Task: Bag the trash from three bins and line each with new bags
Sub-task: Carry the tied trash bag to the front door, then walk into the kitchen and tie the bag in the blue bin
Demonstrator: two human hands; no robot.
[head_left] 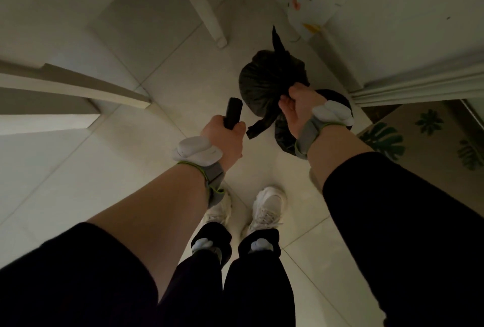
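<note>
Currently the left hand [226, 131] is clamped around a roll of new bags [233, 115], which projects above the fist. Right of that grip, the right hand [294, 109] pinches the gathered neck of a filled black trash bag [264, 77]; a second dark bag [286, 135] sits beneath the wrist (bin not discernible). Lift by the neck, keeping the pinch tight and the load vertical, clear of the tiled floor [183, 77].

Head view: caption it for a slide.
Left hand grips a bag roll; right hand holds a tied black trash bag.
</note>
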